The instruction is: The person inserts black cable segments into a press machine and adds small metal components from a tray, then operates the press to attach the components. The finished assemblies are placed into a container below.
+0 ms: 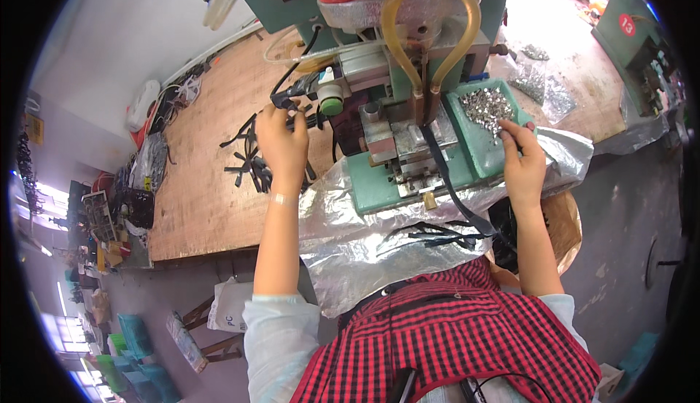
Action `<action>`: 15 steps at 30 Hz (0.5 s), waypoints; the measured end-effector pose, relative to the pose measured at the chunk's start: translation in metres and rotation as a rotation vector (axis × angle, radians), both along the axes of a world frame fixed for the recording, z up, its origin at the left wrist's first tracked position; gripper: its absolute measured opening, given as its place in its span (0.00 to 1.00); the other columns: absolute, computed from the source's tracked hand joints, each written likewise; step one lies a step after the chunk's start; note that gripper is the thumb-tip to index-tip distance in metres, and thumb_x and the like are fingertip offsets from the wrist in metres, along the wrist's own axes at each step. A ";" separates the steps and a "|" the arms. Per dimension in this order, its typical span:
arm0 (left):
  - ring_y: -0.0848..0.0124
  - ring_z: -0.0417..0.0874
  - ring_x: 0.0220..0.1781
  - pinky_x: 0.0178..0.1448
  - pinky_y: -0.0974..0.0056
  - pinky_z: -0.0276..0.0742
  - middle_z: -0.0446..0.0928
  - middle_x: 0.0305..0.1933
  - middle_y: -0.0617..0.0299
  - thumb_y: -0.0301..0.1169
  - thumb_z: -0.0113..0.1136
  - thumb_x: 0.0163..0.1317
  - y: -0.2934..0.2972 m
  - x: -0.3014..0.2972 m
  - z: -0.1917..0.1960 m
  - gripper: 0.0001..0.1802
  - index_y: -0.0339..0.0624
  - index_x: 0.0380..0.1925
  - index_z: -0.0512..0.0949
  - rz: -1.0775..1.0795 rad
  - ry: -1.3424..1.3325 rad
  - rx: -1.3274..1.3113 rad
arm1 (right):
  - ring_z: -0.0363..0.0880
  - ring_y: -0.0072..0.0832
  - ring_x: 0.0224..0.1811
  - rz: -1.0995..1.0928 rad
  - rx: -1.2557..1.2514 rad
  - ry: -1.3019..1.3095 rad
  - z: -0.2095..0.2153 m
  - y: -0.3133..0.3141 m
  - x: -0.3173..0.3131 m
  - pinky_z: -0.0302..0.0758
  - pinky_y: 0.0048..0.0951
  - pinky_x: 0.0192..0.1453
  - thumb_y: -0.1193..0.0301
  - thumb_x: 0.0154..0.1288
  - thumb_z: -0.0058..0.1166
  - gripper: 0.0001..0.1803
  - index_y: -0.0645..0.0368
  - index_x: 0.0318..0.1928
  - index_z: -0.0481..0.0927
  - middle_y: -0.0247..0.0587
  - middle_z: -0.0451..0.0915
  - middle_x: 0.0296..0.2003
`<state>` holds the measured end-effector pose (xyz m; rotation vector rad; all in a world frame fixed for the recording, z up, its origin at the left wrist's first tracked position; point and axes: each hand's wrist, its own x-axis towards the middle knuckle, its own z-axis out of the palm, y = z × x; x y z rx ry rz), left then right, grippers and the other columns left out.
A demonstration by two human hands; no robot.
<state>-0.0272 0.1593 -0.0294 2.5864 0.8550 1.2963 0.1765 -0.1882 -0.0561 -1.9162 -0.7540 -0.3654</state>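
My left hand (283, 146) is over a loose pile of black straps (254, 166) left of the machine. Its fingers are curled, and a dark strap end seems to show between thumb and fingers. My right hand (525, 161) is at the right side of a green tray (475, 156), thumb and forefinger close together at the edge of a heap of small shiny metal parts (484, 107). What lies between those fingertips is tiny and hard to make out. One long black strap (443, 166) hangs from below the copper-coloured bars of the green machine (405, 67) across its front edge.
A green round button (331, 105) sits beside my left hand. Silvery sheeting (350, 246) covers the front edge, with more black straps (448, 234) on it. A lined basket (563, 229) stands below my right forearm. Bags of metal parts (541, 86) lie at the right.
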 end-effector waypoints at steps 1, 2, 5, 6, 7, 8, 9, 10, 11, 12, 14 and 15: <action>0.49 0.83 0.48 0.53 0.50 0.78 0.82 0.41 0.47 0.29 0.70 0.62 0.020 0.014 -0.017 0.08 0.36 0.38 0.85 0.070 0.092 -0.001 | 0.86 0.40 0.44 0.001 0.009 0.015 0.005 0.004 -0.004 0.79 0.35 0.54 0.78 0.70 0.60 0.09 0.62 0.48 0.89 0.47 0.88 0.42; 0.47 0.82 0.48 0.54 0.47 0.77 0.81 0.41 0.46 0.31 0.70 0.60 0.043 0.028 -0.045 0.10 0.36 0.36 0.84 0.162 0.044 0.002 | 0.86 0.41 0.44 0.009 0.016 -0.004 0.004 0.008 -0.004 0.79 0.36 0.53 0.78 0.70 0.60 0.09 0.62 0.47 0.89 0.47 0.87 0.41; 0.40 0.82 0.46 0.54 0.45 0.77 0.82 0.41 0.42 0.33 0.66 0.58 0.093 0.057 -0.117 0.11 0.37 0.37 0.83 0.340 -0.098 -0.028 | 0.84 0.43 0.42 -0.011 -0.019 -0.083 0.002 0.010 -0.003 0.78 0.39 0.50 0.76 0.69 0.63 0.07 0.61 0.44 0.89 0.46 0.86 0.38; 0.38 0.82 0.45 0.54 0.45 0.77 0.83 0.42 0.41 0.33 0.65 0.58 0.099 0.073 -0.130 0.12 0.37 0.37 0.83 0.343 -0.133 -0.040 | 0.84 0.43 0.41 -0.057 -0.045 -0.098 0.001 -0.002 -0.001 0.78 0.39 0.50 0.76 0.68 0.63 0.06 0.61 0.44 0.89 0.46 0.86 0.37; 0.39 0.83 0.44 0.52 0.45 0.78 0.84 0.40 0.42 0.35 0.65 0.58 0.100 0.085 -0.135 0.12 0.37 0.37 0.83 0.342 -0.170 -0.055 | 0.84 0.43 0.41 -0.097 -0.071 -0.109 -0.003 -0.014 0.000 0.78 0.39 0.49 0.76 0.68 0.64 0.06 0.61 0.44 0.89 0.45 0.86 0.37; 0.39 0.83 0.42 0.50 0.45 0.79 0.84 0.39 0.43 0.36 0.65 0.58 0.094 0.091 -0.132 0.13 0.37 0.37 0.84 0.314 -0.190 -0.064 | 0.85 0.42 0.42 -0.152 -0.094 -0.095 -0.007 -0.026 0.000 0.78 0.38 0.50 0.77 0.67 0.64 0.06 0.61 0.44 0.89 0.45 0.86 0.38; 0.39 0.84 0.40 0.48 0.45 0.80 0.85 0.37 0.44 0.37 0.66 0.58 0.088 0.086 -0.124 0.14 0.37 0.36 0.84 0.293 -0.186 -0.070 | 0.85 0.42 0.42 -0.175 -0.081 -0.070 -0.009 -0.038 -0.002 0.78 0.38 0.51 0.77 0.67 0.64 0.06 0.61 0.44 0.89 0.45 0.86 0.38; 0.40 0.85 0.38 0.46 0.46 0.81 0.86 0.35 0.45 0.38 0.66 0.58 0.082 0.079 -0.116 0.15 0.37 0.36 0.84 0.275 -0.164 -0.086 | 0.85 0.41 0.42 -0.196 -0.068 -0.044 -0.011 -0.049 -0.003 0.79 0.38 0.51 0.77 0.67 0.64 0.06 0.61 0.43 0.89 0.45 0.87 0.38; 0.42 0.85 0.34 0.42 0.47 0.81 0.85 0.33 0.46 0.38 0.67 0.59 0.079 0.064 -0.104 0.15 0.37 0.38 0.84 0.278 -0.051 -0.130 | 0.85 0.41 0.43 -0.222 -0.060 -0.008 -0.014 -0.061 -0.006 0.79 0.38 0.51 0.78 0.67 0.64 0.06 0.61 0.43 0.89 0.45 0.87 0.38; 0.44 0.85 0.31 0.39 0.49 0.82 0.85 0.31 0.48 0.37 0.67 0.60 0.076 0.047 -0.092 0.15 0.37 0.40 0.85 0.281 0.064 -0.169 | 0.86 0.40 0.43 -0.247 -0.085 -0.032 -0.016 -0.072 -0.009 0.79 0.37 0.52 0.78 0.67 0.64 0.07 0.61 0.44 0.89 0.45 0.87 0.39; 0.56 0.86 0.27 0.33 0.56 0.80 0.85 0.29 0.53 0.35 0.67 0.63 0.058 0.018 -0.064 0.14 0.38 0.44 0.85 0.151 0.065 -0.371 | 0.85 0.41 0.43 -0.267 -0.160 -0.073 -0.015 -0.085 -0.014 0.79 0.38 0.50 0.79 0.66 0.64 0.07 0.61 0.43 0.88 0.45 0.87 0.38; 0.64 0.87 0.27 0.32 0.60 0.79 0.86 0.29 0.55 0.34 0.67 0.64 0.044 -0.002 -0.056 0.14 0.39 0.47 0.85 0.037 -0.057 -0.502 | 0.85 0.41 0.42 -0.265 -0.195 -0.077 -0.014 -0.089 -0.015 0.79 0.38 0.50 0.79 0.66 0.63 0.07 0.61 0.43 0.88 0.44 0.87 0.38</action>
